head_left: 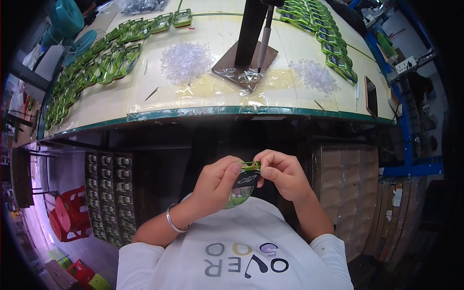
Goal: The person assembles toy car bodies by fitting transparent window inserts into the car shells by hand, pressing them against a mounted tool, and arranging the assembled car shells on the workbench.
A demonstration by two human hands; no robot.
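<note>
Just below the table edge, in front of my shirt, I hold a green and black plastic shell (244,181), which looks like a toy car body. A clear part and a pale drawn mark show on it. My left hand (216,182) is closed round its left side, with the thumb on top. At the upper right corner, my right hand (285,175) pinches the edge between thumb and fingers. Whether a small clear piece is also between those fingertips, I cannot tell.
On the table (159,108) lie two heaps of small clear pieces (186,63), (315,76). A metal post (245,36) with a pen-like tool (264,48) stands between them. Rows of green shells (113,60) line the left, others (328,38) the right. A phone (371,96) lies far right.
</note>
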